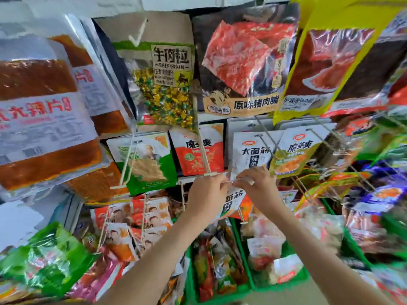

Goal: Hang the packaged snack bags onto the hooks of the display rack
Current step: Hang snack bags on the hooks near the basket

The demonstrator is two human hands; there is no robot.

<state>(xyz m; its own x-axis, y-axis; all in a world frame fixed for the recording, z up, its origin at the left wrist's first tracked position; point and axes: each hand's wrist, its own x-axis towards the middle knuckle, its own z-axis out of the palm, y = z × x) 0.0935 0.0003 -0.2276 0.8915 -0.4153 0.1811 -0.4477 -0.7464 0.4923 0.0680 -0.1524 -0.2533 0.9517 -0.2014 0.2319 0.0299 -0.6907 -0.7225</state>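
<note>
in the middle of the frame both hands are raised to the display rack [203, 150], working one white snack bag [233, 202] between them. the left hand [207, 194] pinches the bag's top edge with curled fingers, and the right hand [257, 186] pinches the same edge just beside it, fingertips nearly meeting. the bag hangs down from that grip, tilted, with its print partly hidden by the wrists

much of the job looks done: the hooks across the upper and middle rows already carry packets, among them a hanging stack of matching white bags [251, 150] just above the hands. the held bag seems meant for that hook, but whether its hole has reached the hook's tip cannot be told, since the fingers cover that spot. so this bag counts as not yet hung

below, at lower centre, green bins [246, 288] hold loose packets; whether those are waiting to be hung or simply sold from there is unclear
</note>
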